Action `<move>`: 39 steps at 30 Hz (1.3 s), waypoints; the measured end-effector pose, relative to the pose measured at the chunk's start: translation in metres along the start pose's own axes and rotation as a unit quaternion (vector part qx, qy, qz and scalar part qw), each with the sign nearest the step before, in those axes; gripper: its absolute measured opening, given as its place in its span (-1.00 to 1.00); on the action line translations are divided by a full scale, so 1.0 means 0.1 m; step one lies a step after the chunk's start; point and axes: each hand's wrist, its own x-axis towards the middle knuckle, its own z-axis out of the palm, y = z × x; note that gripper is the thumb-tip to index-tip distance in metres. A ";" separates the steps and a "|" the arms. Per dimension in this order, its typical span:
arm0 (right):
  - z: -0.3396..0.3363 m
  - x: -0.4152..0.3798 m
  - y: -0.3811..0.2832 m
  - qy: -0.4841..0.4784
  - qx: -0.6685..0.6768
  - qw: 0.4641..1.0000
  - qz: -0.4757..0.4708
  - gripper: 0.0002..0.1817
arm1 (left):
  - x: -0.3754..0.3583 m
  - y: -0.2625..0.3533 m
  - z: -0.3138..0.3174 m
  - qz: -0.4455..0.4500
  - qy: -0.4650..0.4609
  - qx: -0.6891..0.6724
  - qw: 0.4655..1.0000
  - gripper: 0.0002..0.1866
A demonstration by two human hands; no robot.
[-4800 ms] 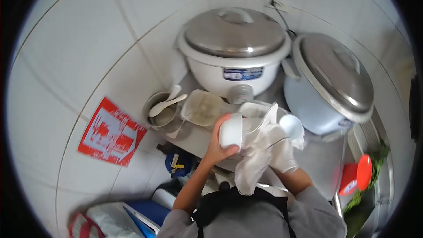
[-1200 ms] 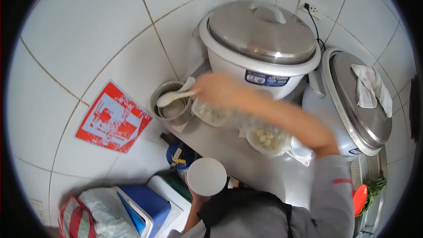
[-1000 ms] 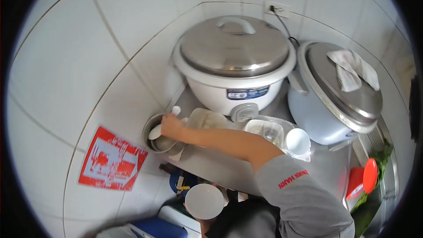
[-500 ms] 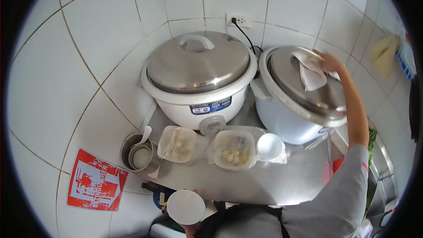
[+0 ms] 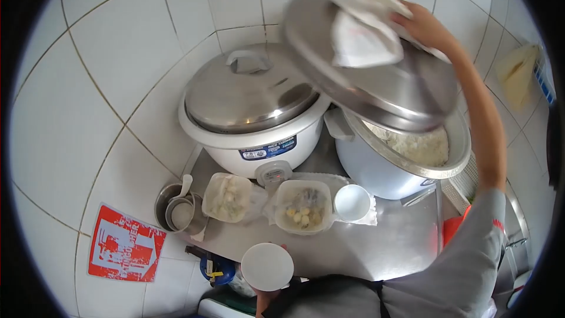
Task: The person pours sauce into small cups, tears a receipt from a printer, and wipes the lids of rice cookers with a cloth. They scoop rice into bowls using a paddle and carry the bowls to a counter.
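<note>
My right hand grips the steel lid at its top, where a white cloth drapes over it. The lid hangs tilted above the right rice cooker, whose mouth is partly uncovered. White cooked rice shows inside the pot. Low in front of me, my left hand holds a round white bowl near the counter's front edge. The bowl hides most of that hand's fingers. Nothing shows inside the bowl.
A second rice cooker, lid on, stands left. Along the steel counter are two plastic tubs of food, a white cup and a metal pot with a smaller vessel inside. A red sign is on the tiled wall.
My right hand has raised the lid off the right rice cooker and moved it up and left, exposing the rice. The bowl in my left hand appears slightly farther right.
</note>
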 end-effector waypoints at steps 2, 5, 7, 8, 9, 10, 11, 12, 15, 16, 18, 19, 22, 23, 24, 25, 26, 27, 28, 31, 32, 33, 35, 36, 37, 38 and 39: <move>0.39 0.43 -0.20 -0.022 0.066 0.997 -0.034 -0.54 | 0.01 0.05 0.00 0.054 0.021 0.098 0.994 -0.30; 1.25 1.04 -0.53 0.024 -0.019 0.989 -0.147 -0.44 | 0.07 0.11 -0.09 0.148 -0.066 0.201 0.966 -0.31; 1.50 1.20 -1.08 -0.041 -0.004 0.996 -0.078 -0.40 | 0.11 0.15 0.03 0.171 -0.018 0.097 0.980 -0.30; 1.78 1.35 -1.20 -0.038 0.014 0.995 -0.087 -0.43 | 0.15 0.22 -0.03 0.155 -0.007 0.106 0.982 -0.30; 1.94 1.44 -1.34 -0.048 0.004 0.995 -0.086 -0.50 | 0.17 0.27 -0.03 0.146 -0.001 0.110 0.983 -0.29; 2.09 1.54 -1.47 -0.079 -0.001 0.995 -0.062 -0.58 | 0.21 0.33 -0.02 0.139 0.001 0.113 0.984 -0.29; 2.20 1.59 -1.56 -0.086 -0.008 0.995 -0.056 -0.64 | 0.23 0.37 -0.04 0.134 0.006 0.117 0.984 -0.29; 2.35 1.67 -1.60 -0.085 -0.005 0.995 -0.053 -0.64 | 0.25 0.40 -0.07 0.130 0.009 0.122 0.984 -0.29; 2.65 1.81 -1.71 -0.087 -0.005 0.994 -0.065 -0.68 | 0.29 0.48 -0.13 0.129 0.027 0.126 0.983 -0.29; 2.71 1.84 -1.73 -0.085 0.004 0.995 -0.052 -0.69 | 0.30 0.49 -0.13 0.129 0.034 0.127 0.983 -0.29; 2.82 1.91 -1.80 -0.085 0.015 0.996 -0.034 -0.70 | 0.33 0.52 -0.16 0.126 0.043 0.131 0.982 -0.29; 2.85 1.95 -1.84 -0.088 0.015 0.996 -0.021 -0.71 | 0.36 0.53 -0.16 0.126 0.049 0.133 0.982 -0.29; 2.83 2.07 -1.75 -0.104 0.048 0.993 -0.013 -0.72 | 0.44 0.52 -0.15 0.113 0.048 0.139 0.983 -0.28; 2.76 2.08 -1.67 -0.112 0.083 0.990 -0.024 -0.72 | 0.47 0.50 -0.14 0.107 0.045 0.140 0.983 -0.28; 2.68 2.07 -1.51 -0.080 0.076 0.992 -0.065 -0.70 | 0.50 0.49 -0.14 0.101 0.042 0.140 0.984 -0.28; 2.45 1.97 -1.35 -0.048 0.069 0.991 -0.107 -0.66 | 0.53 0.47 -0.14 0.093 0.035 0.141 0.985 -0.28; 2.09 1.78 -1.19 -0.075 0.058 0.993 -0.077 -0.60 | 0.55 0.45 -0.13 0.087 0.029 0.142 0.986 -0.28; 1.70 1.51 -0.98 -0.104 0.047 0.992 -0.048 -0.54 | 0.58 0.42 -0.13 0.079 0.021 0.140 0.987 -0.28; 1.44 1.26 -0.69 -0.125 0.018 0.991 -0.042 -0.42 | 0.61 0.39 -0.13 0.070 0.011 0.138 0.988 -0.28; 0.82 0.35 0.20 -0.253 -0.045 0.959 0.115 -0.44 | 0.69 0.28 -0.10 0.036 -0.023 0.132 0.990 -0.28; 0.66 -0.01 0.47 -0.268 -0.070 0.954 0.114 -0.51 | 0.71 0.22 -0.08 0.024 -0.036 0.130 0.991 -0.28; 0.79 -0.38 1.02 -0.277 -0.099 0.951 0.092 -0.55 | 0.73 0.16 -0.06 0.010 -0.047 0.126 0.991 -0.28; 0.72 -1.03 1.41 -0.432 -0.036 0.845 0.313 -0.70 | 0.75 0.00 0.01 -0.016 -0.068 0.123 0.990 -0.27; 0.71 -1.30 1.57 -0.472 0.016 0.783 0.404 -0.72 | 0.76 -0.07 0.04 -0.029 -0.077 0.121 0.989 -0.27; 0.84 -1.60 1.80 -0.462 0.047 0.749 0.472 -0.70 | 0.74 -0.16 0.06 -0.040 -0.086 0.119 0.988 -0.27; 0.95 -1.84 1.98 -0.449 0.079 0.710 0.537 -0.68 | 0.74 -0.23 0.09 -0.052 -0.094 0.120 0.987 -0.27; 0.94 -1.97 2.02 -0.448 0.079 0.709 0.538 -0.68 | 0.72 -0.30 0.12 -0.061 -0.101 0.119 0.986 -0.27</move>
